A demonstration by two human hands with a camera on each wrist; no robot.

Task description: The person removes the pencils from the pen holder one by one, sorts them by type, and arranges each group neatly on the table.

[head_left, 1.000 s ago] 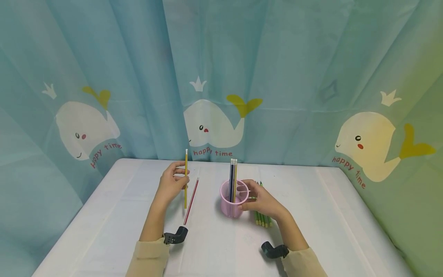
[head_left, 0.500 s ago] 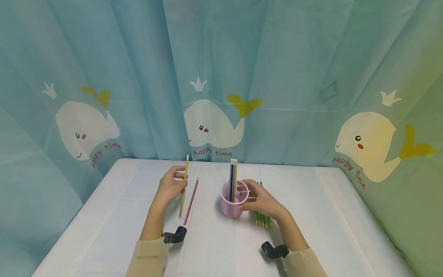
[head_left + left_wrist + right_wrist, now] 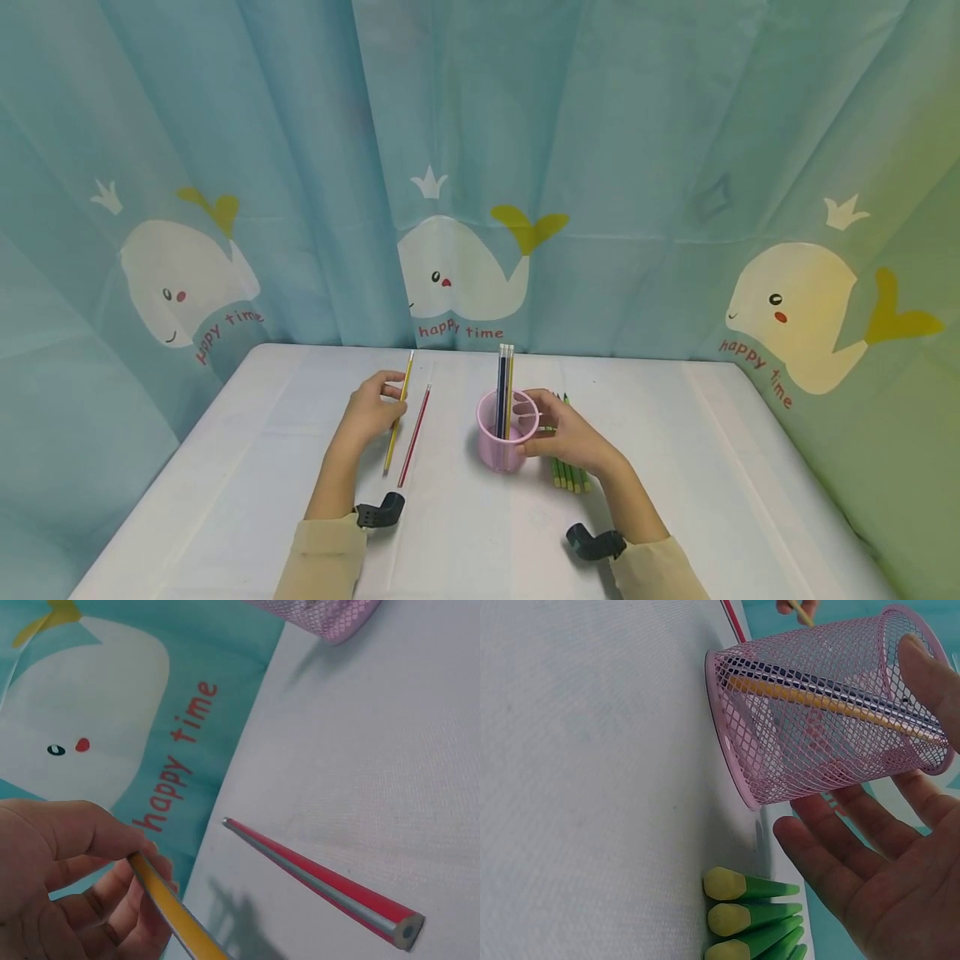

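Observation:
In the head view my left hand pinches a yellow pencil between thumb and fingers. The pencil slants, its far end leaning right; whether its near end touches the table cannot be told. Just right of it lies a red pencil, whose grey stripe and unsharpened end show in the left wrist view. My right hand grips a pink mesh pen cup by its right side, thumb over the rim in the right wrist view. Upright in the cup stand several dark pencils and a yellow pencil.
Several green pencils lie side by side on the white table, partly under my right hand. A blue-green curtain with whale prints hangs along the table's back edge. Each wrist wears a black camera.
My left hand has lowered slightly toward the table, and the yellow pencil has gone from upright to slanted, its near end moving left and toward me. The right hand and cup stay put.

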